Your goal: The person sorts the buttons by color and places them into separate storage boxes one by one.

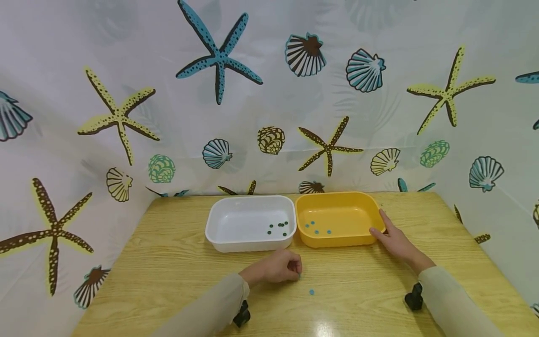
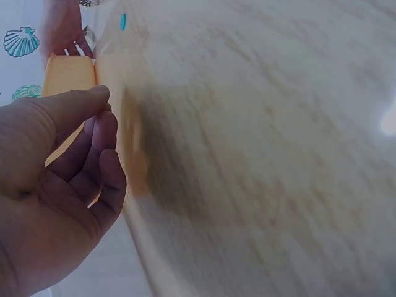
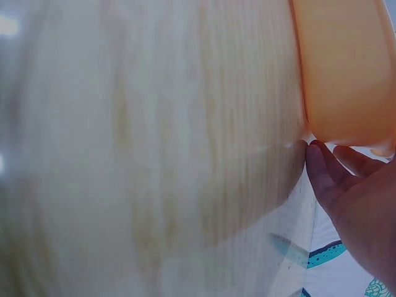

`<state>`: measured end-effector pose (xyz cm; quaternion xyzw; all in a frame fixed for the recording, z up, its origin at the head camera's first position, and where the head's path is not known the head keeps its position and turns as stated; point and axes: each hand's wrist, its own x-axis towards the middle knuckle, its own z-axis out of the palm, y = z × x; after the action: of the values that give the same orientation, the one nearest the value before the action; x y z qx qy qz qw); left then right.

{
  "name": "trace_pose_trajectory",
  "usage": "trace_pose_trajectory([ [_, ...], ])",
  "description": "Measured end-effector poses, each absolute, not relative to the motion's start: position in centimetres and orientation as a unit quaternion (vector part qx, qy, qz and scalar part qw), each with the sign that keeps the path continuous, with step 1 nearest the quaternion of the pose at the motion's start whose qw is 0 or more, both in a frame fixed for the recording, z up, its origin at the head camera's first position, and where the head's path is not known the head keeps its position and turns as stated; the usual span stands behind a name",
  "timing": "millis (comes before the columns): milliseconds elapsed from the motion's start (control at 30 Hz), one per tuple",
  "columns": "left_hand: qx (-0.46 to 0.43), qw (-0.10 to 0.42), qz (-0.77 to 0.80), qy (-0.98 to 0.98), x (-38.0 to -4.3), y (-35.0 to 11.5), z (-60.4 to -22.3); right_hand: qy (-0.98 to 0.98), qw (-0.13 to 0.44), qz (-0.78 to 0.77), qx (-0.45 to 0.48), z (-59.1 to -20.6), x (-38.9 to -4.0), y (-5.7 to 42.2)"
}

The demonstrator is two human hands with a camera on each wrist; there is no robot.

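Note:
My left hand (image 1: pixel 275 267) hovers low over the table in front of the two trays. Its thumb and index finger pinch a small blue disc (image 1: pixel 300 276), mostly hidden by the fingertips. A second blue disc, the loose one (image 1: pixel 311 292), lies on the wood just nearer to me. At the right end of the yellow tray (image 1: pixel 337 241), my right hand (image 1: pixel 396 241) touches the corner with extended fingers. Several blue discs (image 1: pixel 316 232) lie inside that tray, toward its left. The white tray (image 1: pixel 236 245), beside it on the left, holds several dark green discs (image 1: pixel 281 225).
Both trays stand side by side at the back of the wooden table (image 1: pixel 177 262). Behind and along the sides hangs a white cloth (image 1: pixel 261 112) printed with starfish and shells. A black wrist device (image 1: pixel 414 297) shows at the right sleeve.

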<state>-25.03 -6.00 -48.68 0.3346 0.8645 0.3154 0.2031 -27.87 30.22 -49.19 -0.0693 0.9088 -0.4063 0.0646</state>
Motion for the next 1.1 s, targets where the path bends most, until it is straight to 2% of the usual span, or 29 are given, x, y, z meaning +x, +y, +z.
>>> trace_pose_trajectory([
  [200, 0.300, 0.225, 0.355, 0.856, -25.2, -6.2, -47.8, 0.909, 0.068, -0.406, -0.066, -49.1, -27.8, 30.1],
  [500, 0.321, 0.179, 0.350, 0.862, -25.7, -5.6, -45.7, 0.908, 0.072, -0.407, -0.066, -49.1, -27.8, 30.0],
  [1100, 0.330, 0.140, 0.384, 0.851, -26.5, -3.7, -43.4, 0.909, 0.070, -0.406, -0.061, -49.2, -27.9, 30.1],
])
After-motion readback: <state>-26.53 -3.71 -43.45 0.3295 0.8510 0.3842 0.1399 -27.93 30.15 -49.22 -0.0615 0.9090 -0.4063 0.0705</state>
